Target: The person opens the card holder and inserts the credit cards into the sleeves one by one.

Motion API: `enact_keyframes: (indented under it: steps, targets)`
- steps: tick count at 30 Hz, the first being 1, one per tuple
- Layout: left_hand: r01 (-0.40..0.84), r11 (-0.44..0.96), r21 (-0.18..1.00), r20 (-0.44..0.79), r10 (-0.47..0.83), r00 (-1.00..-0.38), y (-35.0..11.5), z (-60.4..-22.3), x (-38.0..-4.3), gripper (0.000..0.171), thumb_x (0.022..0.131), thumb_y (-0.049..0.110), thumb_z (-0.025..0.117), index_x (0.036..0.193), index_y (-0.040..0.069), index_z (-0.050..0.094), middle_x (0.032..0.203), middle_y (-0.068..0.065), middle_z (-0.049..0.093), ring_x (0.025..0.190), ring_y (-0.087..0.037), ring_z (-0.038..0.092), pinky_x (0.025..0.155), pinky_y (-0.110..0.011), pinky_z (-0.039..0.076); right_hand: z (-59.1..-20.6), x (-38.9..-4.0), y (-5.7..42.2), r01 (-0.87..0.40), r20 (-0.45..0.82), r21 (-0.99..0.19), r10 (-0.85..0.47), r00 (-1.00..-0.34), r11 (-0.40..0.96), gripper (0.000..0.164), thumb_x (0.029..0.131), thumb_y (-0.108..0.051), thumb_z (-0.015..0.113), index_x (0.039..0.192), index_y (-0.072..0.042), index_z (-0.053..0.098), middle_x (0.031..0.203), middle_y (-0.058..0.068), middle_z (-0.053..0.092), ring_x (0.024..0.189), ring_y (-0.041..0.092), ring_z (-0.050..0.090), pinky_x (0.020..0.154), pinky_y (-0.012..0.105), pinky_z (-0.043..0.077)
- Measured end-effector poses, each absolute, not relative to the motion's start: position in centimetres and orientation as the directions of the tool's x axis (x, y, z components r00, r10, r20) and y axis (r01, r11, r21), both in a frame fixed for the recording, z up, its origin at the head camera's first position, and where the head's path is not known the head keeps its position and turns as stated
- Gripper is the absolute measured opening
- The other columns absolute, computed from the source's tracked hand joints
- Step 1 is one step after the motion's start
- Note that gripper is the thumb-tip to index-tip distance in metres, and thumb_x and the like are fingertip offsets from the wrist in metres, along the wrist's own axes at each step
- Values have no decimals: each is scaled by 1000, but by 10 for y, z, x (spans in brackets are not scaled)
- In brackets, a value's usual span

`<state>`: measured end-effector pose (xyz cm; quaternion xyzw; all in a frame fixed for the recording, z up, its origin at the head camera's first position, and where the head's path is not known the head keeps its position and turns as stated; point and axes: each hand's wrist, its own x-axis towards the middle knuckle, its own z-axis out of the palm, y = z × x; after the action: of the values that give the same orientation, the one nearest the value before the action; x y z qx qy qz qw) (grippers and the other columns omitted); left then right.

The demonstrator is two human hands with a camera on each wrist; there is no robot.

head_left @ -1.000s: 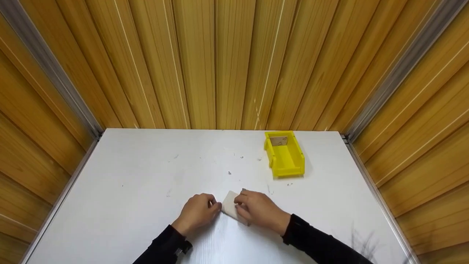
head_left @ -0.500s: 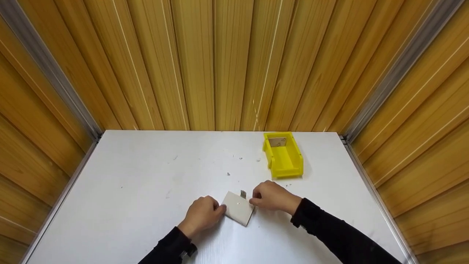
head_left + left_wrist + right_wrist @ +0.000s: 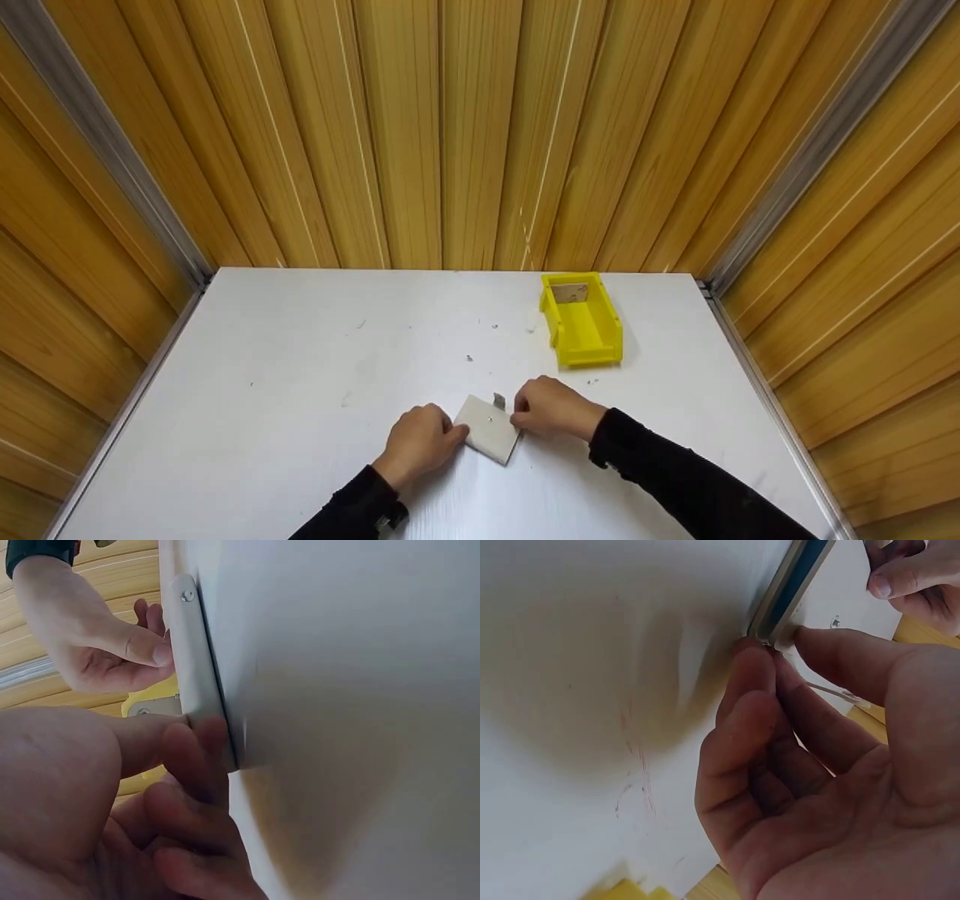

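A small cream wallet [image 3: 486, 439] with a snap stud lies tilted at an angle on the white table. Its short grey strap [image 3: 499, 402] sticks out past the far edge. My left hand [image 3: 421, 442] pinches the wallet's left corner between thumb and fingers. At the right corner, the thumb and fingertips of my right hand [image 3: 556, 407] pinch the edge. A blue layer [image 3: 799, 585] shows along the wallet's side in the right wrist view. The left wrist view shows the wallet [image 3: 193, 652] edge-on, with the stud near its upper end. Fingers hide both gripped corners.
A yellow open-front bin [image 3: 590, 355] stands at the back right of the table [image 3: 285, 360], with a beige patch [image 3: 570, 292] against its inner back wall. Small dark marks dot the tabletop. Wood-patterned panels [image 3: 405, 135] enclose the back and sides.
My right hand has moved off the wallet's top to its right edge, uncovering the stud and strap. My left hand has shifted slightly right, staying at the left corner.
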<state>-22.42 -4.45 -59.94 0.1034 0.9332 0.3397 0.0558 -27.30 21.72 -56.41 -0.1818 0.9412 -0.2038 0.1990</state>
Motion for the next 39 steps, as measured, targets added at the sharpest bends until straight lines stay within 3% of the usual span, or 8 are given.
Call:
enact_keyframes:
  steps: [16,27,39]
  targets:
    - [119,755,645,-26,178,-984,-47,-597,-239,29,96,29,79,74,10,80,66,2,66,61,-14,53,58,-31,41,-567,-258,211,-256,-305,-493,-441,-844,831,18,97,-24,79,85,-12,86,73,-6,71,72,11,58,68,28,48]
    - [153,756,636,32,172,-985,-46,-599,-245,29,100,25,78,75,11,78,68,0,69,59,-12,55,57,-31,45,-574,-242,200,-335,-217,-542,-514,-830,770,33,99,-25,79,70,-8,79,58,-14,51,61,4,45,60,21,35]
    - [145,759,635,26,166,-986,-46,-595,-245,28,100,28,77,78,11,78,71,0,70,61,-13,57,59,-32,46,-574,-237,196,-315,-208,-586,-514,-832,747,32,99,-24,78,72,-9,81,57,-16,55,55,2,44,56,20,34]
